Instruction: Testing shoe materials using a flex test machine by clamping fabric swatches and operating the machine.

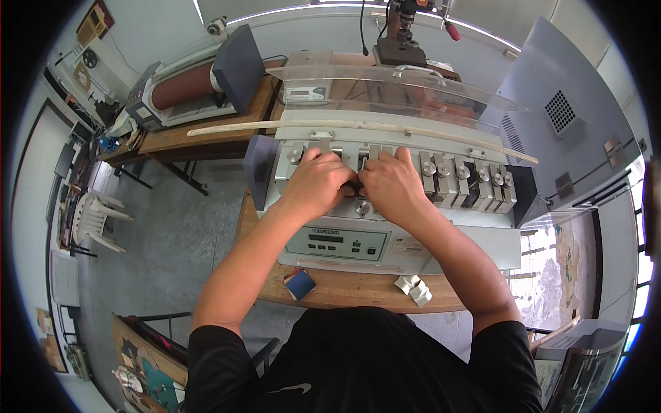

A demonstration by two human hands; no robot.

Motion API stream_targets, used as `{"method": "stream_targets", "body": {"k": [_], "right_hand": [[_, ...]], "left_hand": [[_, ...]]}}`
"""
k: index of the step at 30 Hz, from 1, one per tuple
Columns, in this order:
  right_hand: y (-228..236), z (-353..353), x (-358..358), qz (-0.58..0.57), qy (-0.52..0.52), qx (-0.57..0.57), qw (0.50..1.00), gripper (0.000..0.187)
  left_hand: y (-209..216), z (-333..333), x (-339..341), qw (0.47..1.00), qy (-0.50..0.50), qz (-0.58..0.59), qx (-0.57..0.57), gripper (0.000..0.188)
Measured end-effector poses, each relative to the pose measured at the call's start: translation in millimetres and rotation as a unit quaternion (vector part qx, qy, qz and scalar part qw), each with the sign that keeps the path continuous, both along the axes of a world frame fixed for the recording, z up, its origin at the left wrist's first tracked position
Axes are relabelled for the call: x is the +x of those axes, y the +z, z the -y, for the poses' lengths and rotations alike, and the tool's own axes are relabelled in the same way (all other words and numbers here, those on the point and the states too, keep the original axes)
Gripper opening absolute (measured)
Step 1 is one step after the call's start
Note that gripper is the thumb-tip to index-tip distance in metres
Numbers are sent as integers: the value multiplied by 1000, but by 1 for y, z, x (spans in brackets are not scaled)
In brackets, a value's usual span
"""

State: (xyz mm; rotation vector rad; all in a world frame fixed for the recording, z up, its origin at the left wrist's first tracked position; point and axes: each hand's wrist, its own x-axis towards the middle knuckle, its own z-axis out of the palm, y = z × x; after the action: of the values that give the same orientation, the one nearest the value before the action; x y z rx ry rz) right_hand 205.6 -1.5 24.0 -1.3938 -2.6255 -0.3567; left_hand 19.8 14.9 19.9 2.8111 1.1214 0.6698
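Both my hands are at a grey bench machine point(454, 230) with a row of metal clamps point(463, 180) topped by round knobs. My left hand point(315, 182) bends its fingers over the left part of the row, its thumb toward the middle. My right hand point(394, 182) curls close beside it, thumb and fingers drawn together. Between the fingertips shows a small dark patch point(355, 184); whether it is a held piece or a gap, I cannot tell. Just below sits a loose-looking round metal knob point(361, 206). The fingers hide the clamps under them.
A long pale stick point(275, 125) lies across the machine behind my hands, under a raised clear lid point(454, 86). On the table's front edge are a blue square pad point(300, 284) and white blocks point(413, 289). A roller machine point(182, 89) stands at back left.
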Motion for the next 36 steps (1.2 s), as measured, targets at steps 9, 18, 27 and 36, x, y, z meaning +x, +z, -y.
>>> {"method": "stream_targets", "body": {"k": [9, 18, 27, 36], "right_hand": [[10, -1, 1, 19, -5, -40, 999, 14], [24, 10, -5, -97, -46, -53, 993, 14], [16, 11, -14, 0, -105, -45, 993, 20], [6, 13, -12, -1, -101, -22, 995, 21]], "left_hand": [[7, 3, -13, 997, 33, -73, 12, 25], [18, -7, -1, 986, 20, -165, -15, 35], [17, -16, -7, 984, -35, -176, -2, 37], [24, -20, -22, 982, -41, -183, -36, 40]]}}
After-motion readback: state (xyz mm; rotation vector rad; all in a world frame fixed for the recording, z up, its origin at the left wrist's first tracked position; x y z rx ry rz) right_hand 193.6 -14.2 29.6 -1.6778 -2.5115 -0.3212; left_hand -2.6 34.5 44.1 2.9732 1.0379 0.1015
